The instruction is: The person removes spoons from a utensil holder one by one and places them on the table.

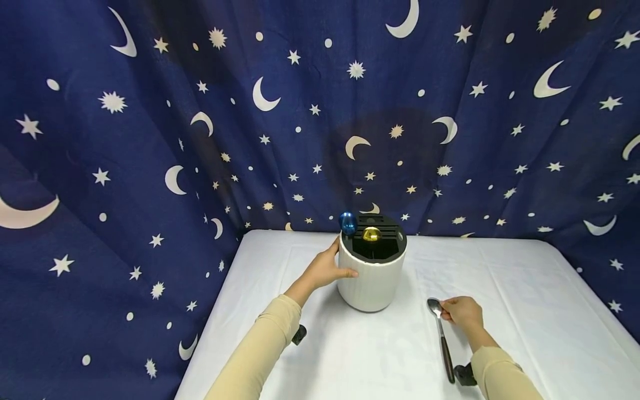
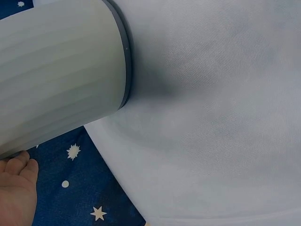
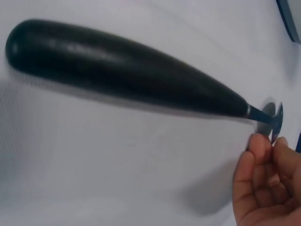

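Observation:
A white cylindrical utensil holder (image 1: pixel 372 286) with a black slotted top stands on the table. My left hand (image 1: pixel 325 269) grips its left side near the top, thumb across the front and fingers round the far side. A shiny blue rounded head (image 1: pixel 348 223) and a gold one (image 1: pixel 371 234) show at its top. To the right, a spoon (image 1: pixel 443 339) with a metal bowl and dark handle lies with its handle toward me. My right hand (image 1: pixel 464 312) pinches the edge of the bowl with thumb and fingertips. In the right wrist view the dark handle (image 3: pixel 127 68) stretches across the table.
A white cloth covers the table (image 1: pixel 360 361). Behind it and at the left hangs a dark blue curtain (image 1: pixel 310 139) with moons and stars. Black wrist devices (image 1: pixel 465 374) show beside both sleeves.

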A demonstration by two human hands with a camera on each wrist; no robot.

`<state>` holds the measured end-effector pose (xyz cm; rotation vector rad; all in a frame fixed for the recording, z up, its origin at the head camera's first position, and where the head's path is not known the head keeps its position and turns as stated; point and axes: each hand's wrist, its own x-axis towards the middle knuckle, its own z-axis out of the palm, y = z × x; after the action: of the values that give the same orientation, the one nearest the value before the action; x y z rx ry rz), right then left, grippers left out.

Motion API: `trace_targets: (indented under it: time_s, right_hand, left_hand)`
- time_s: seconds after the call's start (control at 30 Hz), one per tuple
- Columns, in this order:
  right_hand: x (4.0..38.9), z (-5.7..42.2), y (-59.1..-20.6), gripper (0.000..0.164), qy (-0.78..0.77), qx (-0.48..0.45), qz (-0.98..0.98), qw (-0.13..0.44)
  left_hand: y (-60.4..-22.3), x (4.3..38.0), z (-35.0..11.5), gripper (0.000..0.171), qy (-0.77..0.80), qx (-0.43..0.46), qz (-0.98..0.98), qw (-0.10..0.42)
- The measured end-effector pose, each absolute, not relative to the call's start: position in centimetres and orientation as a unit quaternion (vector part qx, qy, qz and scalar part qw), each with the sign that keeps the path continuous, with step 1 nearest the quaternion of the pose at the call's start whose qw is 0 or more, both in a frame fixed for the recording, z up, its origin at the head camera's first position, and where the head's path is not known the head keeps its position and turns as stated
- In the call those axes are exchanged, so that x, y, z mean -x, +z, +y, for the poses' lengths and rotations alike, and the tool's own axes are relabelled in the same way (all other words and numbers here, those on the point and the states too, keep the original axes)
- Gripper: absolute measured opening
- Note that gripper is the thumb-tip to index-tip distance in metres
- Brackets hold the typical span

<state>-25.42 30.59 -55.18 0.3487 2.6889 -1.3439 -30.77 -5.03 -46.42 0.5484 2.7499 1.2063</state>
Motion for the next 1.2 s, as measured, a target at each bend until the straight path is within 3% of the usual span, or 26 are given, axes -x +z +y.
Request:
trace_targets:
  time_s: [0.43,0.67,0.93,1.2]
  right_hand:
    - [25.6,33.1,-53.2,0.018,-0.438,-0.092,0.889,0.096]
    - [26.3,34.0,-48.0,0.014,-0.471,-0.059,0.871,0.128]
    - [27.9,34.0,-41.6,0.026,-0.466,-0.02,0.875,0.131]
    - [29.0,32.2,-38.1,0.032,-0.496,0.002,0.857,0.139]
  left_hand:
    - [-47.0,30.8,-5.0,0.11,0.396,-0.19,0.898,0.034]
    - [-46.5,30.6,-5.1,0.11,0.402,-0.191,0.895,0.035]
    - [-46.5,30.8,-5.3,0.11,0.397,-0.193,0.897,0.028]
    - [-46.6,30.9,-5.1,0.11,0.399,-0.197,0.895,0.032]
